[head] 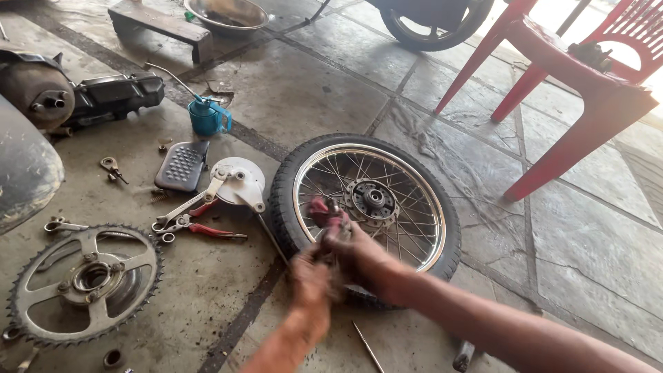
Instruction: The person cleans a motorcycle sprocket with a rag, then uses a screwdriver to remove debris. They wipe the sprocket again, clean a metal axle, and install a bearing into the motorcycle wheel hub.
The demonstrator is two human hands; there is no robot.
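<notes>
A spoked motorcycle wheel [407, 173] with its black tyre lies flat on the stone floor. My right hand [359, 255] sits over the tyre's near edge, closed on a red-handled tool [324, 211] that reaches over the spokes. My left hand [311, 280], blurred, is just left of it at the tyre's near rim, fingers curled; what it grips I cannot tell. The hub [373, 199] is in the wheel's centre.
A sprocket [86, 280] lies at front left. Red pliers [200, 228], a spanner [185, 207], a round brake plate [238, 181], a foot pad [181, 164] and a blue oil can [207, 116] lie left of the wheel. A red plastic chair [587, 90] stands right.
</notes>
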